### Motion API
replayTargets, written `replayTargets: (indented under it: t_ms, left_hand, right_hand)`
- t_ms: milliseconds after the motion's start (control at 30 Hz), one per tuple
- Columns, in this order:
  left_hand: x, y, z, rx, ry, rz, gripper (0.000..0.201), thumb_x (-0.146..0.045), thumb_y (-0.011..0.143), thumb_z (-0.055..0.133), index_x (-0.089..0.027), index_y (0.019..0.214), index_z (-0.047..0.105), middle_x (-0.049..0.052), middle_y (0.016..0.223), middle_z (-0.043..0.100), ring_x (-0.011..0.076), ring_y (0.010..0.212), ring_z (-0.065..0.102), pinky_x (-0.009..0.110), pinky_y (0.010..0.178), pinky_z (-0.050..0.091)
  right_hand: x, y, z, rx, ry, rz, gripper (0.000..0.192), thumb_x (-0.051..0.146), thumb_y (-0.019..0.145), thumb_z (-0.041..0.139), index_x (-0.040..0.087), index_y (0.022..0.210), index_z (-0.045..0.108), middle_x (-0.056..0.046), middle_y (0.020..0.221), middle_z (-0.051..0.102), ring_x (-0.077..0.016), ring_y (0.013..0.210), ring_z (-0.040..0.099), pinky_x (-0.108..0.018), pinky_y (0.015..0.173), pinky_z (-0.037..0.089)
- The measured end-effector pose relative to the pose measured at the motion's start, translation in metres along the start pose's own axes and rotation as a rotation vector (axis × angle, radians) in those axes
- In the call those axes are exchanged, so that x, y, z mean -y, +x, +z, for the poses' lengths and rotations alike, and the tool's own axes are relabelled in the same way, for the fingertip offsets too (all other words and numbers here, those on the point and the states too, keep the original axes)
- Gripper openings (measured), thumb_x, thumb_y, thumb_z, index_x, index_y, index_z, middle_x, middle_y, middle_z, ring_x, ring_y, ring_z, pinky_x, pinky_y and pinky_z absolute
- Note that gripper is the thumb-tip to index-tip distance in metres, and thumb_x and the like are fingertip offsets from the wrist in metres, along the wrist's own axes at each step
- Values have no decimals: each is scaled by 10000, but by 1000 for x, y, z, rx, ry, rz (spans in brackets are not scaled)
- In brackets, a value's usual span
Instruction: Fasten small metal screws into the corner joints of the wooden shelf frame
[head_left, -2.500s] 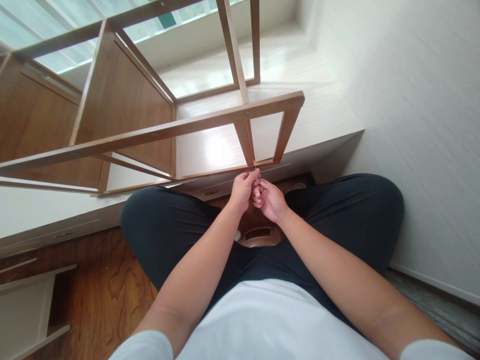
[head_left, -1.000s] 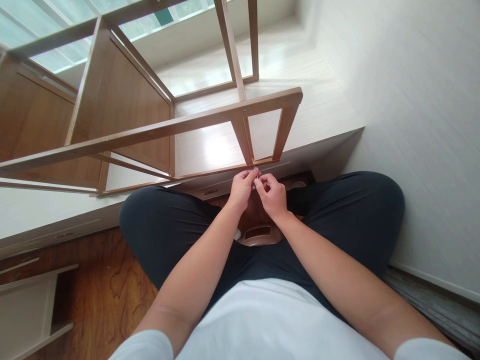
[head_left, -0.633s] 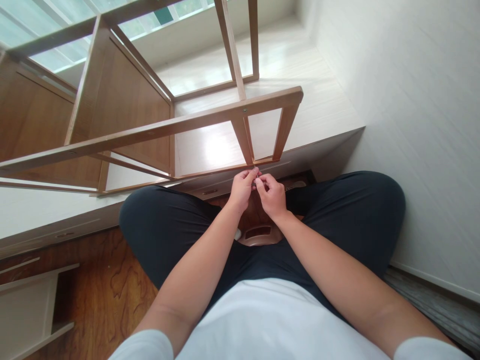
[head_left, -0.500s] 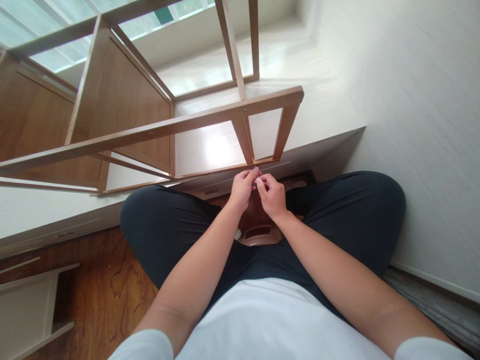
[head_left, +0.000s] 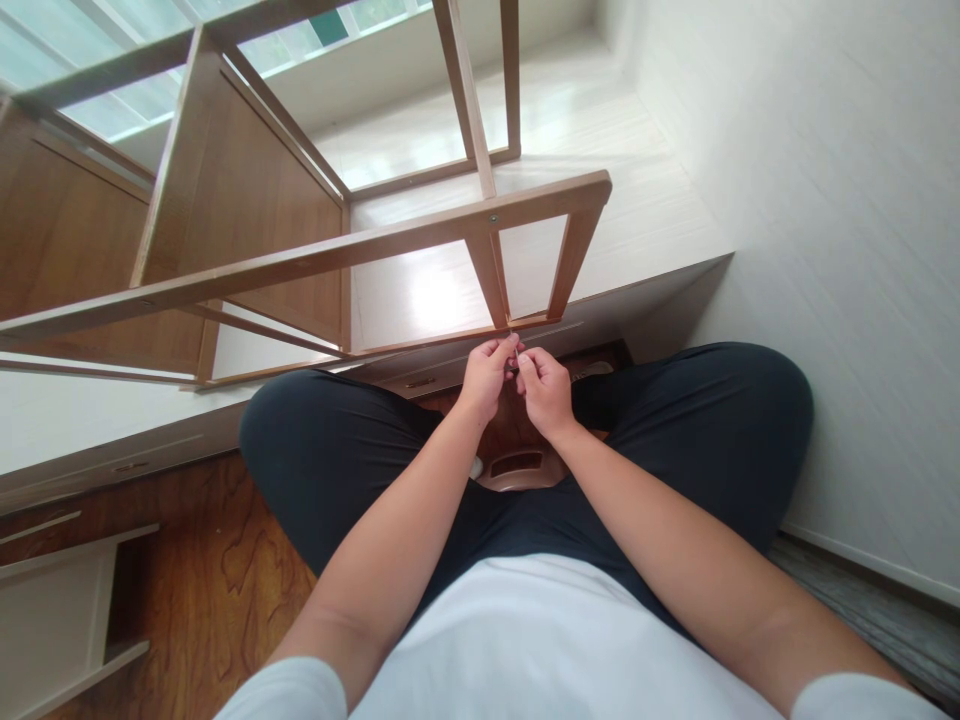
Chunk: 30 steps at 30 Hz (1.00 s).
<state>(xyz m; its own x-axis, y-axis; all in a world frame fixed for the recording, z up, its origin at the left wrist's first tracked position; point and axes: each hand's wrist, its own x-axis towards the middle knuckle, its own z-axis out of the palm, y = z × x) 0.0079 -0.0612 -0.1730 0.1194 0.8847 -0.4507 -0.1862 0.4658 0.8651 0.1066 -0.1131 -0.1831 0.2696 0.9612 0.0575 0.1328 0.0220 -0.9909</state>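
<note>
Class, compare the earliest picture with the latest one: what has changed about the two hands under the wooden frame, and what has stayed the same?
The right hand has uncurled from a fist turned palm-up to a fingertip pinch, meeting the left hand at something too small to identify. The left hand stays pinched just under the brown wooden shelf frame. Frame, crossed legs and small brown dish are unchanged.

text: none legible | labels: none | view perhaps too coarse

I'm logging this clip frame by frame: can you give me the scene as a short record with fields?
Left hand: pinching a small part, too small to identify, just under the frame's bottom rail
Right hand: fingertips meet the left hand's at that part
Frame: wooden, on a pale platform
Posture: seated cross-legged
Floor: brown slipper between the legs
</note>
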Motion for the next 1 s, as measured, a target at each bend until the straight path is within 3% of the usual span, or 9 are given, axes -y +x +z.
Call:
replayTargets:
  t_ms: [333,600,833,1000]
  left_hand:
    - [-2,0,1,10,-17,-16,367,-490,725,813,-152,784,683,-10,665,570,79,569,509,202,509,372]
    - [-3,-1,1,4,-14,-12,360,-477,712,822,-153,780,682,5,713,603,84,599,523,201,523,387]
    - [-4,0,2,-2,-4,-6,348,-468,715,820,-154,778,684,19,763,635,80,620,537,186,520,392]
    - [-4,0,1,13,8,-1,380,-503,720,815,-158,780,669,-13,658,571,72,535,518,194,479,378]
  right_hand:
    - [-2,0,5,26,298,192,357,515,953,537,209,779,597,52,505,515,-104,423,423,-229,434,358]
    - [-1,-2,12,9,491,323,362,551,895,582,206,784,586,68,501,474,-86,409,381,-222,404,321]
    - [0,-1,12,6,590,359,320,509,865,636,202,788,593,80,494,457,-75,397,355,-211,388,298]
    - [-7,-1,10,25,531,343,365,558,883,615,202,806,615,66,516,488,-78,395,377,-209,372,300]
